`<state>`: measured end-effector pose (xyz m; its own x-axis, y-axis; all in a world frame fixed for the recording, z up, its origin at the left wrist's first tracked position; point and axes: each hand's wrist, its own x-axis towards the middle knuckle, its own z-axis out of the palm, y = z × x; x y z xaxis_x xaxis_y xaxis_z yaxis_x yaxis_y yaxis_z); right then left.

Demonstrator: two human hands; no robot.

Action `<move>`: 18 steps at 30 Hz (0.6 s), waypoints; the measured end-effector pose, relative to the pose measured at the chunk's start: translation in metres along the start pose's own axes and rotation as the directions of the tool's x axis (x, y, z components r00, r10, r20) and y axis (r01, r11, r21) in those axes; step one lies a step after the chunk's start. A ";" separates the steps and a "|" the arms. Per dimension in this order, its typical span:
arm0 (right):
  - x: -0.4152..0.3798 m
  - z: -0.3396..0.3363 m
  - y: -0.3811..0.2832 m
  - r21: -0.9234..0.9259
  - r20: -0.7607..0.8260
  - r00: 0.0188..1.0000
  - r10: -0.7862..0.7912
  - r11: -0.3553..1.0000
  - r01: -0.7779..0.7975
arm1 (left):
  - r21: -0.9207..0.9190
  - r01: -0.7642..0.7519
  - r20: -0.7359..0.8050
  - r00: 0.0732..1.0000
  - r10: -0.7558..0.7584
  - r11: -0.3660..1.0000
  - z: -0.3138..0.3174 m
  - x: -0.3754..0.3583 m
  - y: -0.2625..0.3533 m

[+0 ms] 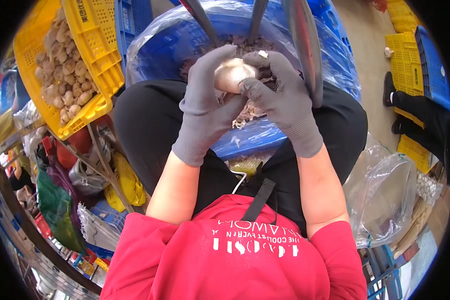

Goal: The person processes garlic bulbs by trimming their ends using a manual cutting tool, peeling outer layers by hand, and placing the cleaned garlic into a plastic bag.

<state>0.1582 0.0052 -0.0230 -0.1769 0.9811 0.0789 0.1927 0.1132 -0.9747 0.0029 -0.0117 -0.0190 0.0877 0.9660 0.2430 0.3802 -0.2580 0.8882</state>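
Observation:
A pale garlic bulb (230,76) is held between my two grey-gloved hands, above a plastic-lined blue crate (160,50). My left hand (205,87) wraps around the bulb's left side, thumb beneath it. On the other side, my right hand (280,82) has its thumb and fingertips pressed to the bulb. A small white scrap (263,53) clings to the right index finger. Dry peelings (250,114) lie in the crate below the hands.
At the upper left, a yellow crate (92,50) holds many garlic bulbs (65,70). Dark metal legs (305,45) stand over the lined crate. Yellow crates (404,60), a blue crate (432,65) and another person's legs (420,112) are on the right. Clear plastic (385,195) lies at lower right.

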 end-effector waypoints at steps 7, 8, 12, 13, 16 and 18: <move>0.000 -0.003 -0.004 -0.146 -0.041 0.998 0.055 0.987 -0.061 | -0.124 -0.021 0.024 0.999 0.025 0.992 0.002 -0.001 -0.003; 0.000 -0.001 -0.002 -0.184 -0.078 0.996 0.038 0.982 -0.052 | -0.124 -0.021 0.024 0.999 0.024 0.992 0.002 -0.001 -0.002; 0.001 0.003 -0.006 0.105 -0.083 0.970 0.227 0.970 -0.218 | -0.390 0.221 0.015 0.972 -0.234 0.894 0.001 -0.002 0.006; 0.001 0.002 -0.004 0.225 -0.056 0.952 0.302 0.932 -0.283 | -0.502 0.374 0.057 0.914 -0.402 0.780 0.000 -0.001 0.009; 0.000 0.000 -0.002 0.322 -0.018 0.928 0.372 0.881 -0.347 | -0.422 0.324 0.101 0.945 -0.311 0.847 -0.002 -0.007 -0.010; 0.000 0.000 -0.005 0.305 -0.014 0.928 0.371 0.886 -0.349 | -0.222 0.126 0.096 0.990 -0.107 0.967 0.000 -0.012 -0.024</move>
<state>0.1571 0.0050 -0.0180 -0.0792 0.9551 -0.2855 -0.0618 -0.2906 -0.9549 -0.0072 -0.0170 -0.0428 0.1341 0.9851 0.1080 0.1740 -0.1307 0.9760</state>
